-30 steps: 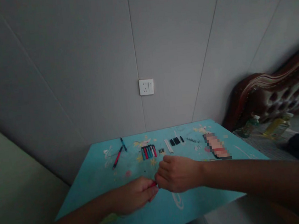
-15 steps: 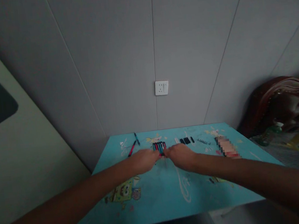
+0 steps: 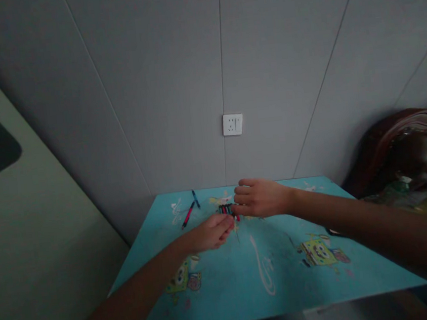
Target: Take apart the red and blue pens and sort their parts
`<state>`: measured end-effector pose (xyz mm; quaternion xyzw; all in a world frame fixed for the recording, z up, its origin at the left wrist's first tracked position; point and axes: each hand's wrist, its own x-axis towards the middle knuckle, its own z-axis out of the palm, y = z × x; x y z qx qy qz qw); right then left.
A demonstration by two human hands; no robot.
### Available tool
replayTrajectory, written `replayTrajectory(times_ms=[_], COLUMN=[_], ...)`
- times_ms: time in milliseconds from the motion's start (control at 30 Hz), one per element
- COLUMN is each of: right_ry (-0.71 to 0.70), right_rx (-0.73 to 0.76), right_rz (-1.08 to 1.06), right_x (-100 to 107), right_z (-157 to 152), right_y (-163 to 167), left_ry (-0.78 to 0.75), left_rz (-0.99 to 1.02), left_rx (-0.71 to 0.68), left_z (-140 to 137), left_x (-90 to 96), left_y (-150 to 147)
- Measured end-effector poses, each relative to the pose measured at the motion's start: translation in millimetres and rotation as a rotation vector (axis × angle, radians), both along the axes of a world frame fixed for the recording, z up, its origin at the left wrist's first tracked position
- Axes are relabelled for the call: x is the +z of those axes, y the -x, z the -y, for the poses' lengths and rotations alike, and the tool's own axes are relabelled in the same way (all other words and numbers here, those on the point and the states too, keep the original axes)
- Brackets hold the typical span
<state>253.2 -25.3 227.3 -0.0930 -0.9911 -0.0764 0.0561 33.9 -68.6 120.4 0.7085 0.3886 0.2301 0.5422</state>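
Observation:
A row of pens (image 3: 225,209) with dark, blue and pink parts lies side by side at the middle of the table, partly covered by my hands. My left hand (image 3: 214,231) is closed at the near side of the row, fingertips pressed together; what it holds is too small to name. My right hand (image 3: 262,197) is raised at the right of the row with curled fingers, its lowest finger or thumb by the pens. Anything inside its grip is hidden. Just below that fingertip shows a small pink end (image 3: 238,218). Left of the row lie a pink-and-black pen (image 3: 188,215) and a blue pen (image 3: 196,199).
The light blue table (image 3: 242,289) bears cartoon prints and stands against a grey panelled wall (image 3: 167,83) with a white socket (image 3: 232,125). The dark edge of a phone-like object (image 3: 333,232) shows beneath my right forearm. A brown tufted headboard (image 3: 421,143) and bottles are at right.
My right hand has risen and moved away from my left, now covering the small dark parts at the back right. My left hand has shifted slightly nearer and turned.

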Motion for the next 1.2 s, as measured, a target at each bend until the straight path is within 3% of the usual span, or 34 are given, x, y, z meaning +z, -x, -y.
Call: replayTrajectory(times_ms=[100,200,333,500,633,833,1000,1133,1200], right_ry=[-0.021,0.091,0.244,0.397,0.482,0.731,0.724,0.855,0.854], right_rx=[-0.199,-0.467,-0.571,-0.692,-0.647,-0.607,-0.63,-0.648,-0.671], right_rz=[-0.069,-0.122,-0.304,-0.403,-0.551,-0.667,-0.803,-0.732,-0.754], right_x=[-38.3,-91.9,-155.8,-202.6,-218.1,-220.2,-217.6,-218.2,-218.9], right_z=[0.9,-1.7,-9.8,-21.0,-25.0,-16.7,-11.2,-10.0,-9.9], right_y=[-2.6,-1.7,6.4,13.8,10.3,9.8,14.2,13.6,13.9], left_ry=[-0.51,-0.766,-0.858,-0.833,-0.799,-0.742,-0.723,-0.727,-0.738], left_rz=[-0.333,-0.675,-0.906,-0.918,-0.898,-0.866,-0.855,-0.842,-0.838], left_rx=[0.068,0.09,0.111,0.155,0.166,0.167,0.191,0.186,0.188], left_z=[-17.4,-30.2,-41.0,-48.2,-46.7,-39.0,-35.5,-35.1,-35.7], left_x=[-4.9,-23.5,-63.1,-99.8,-106.7,-110.0,-110.3,-108.9,-108.7], left_y=[4.0,6.3,5.1,3.8,2.8,0.6,4.1,6.7,7.6])
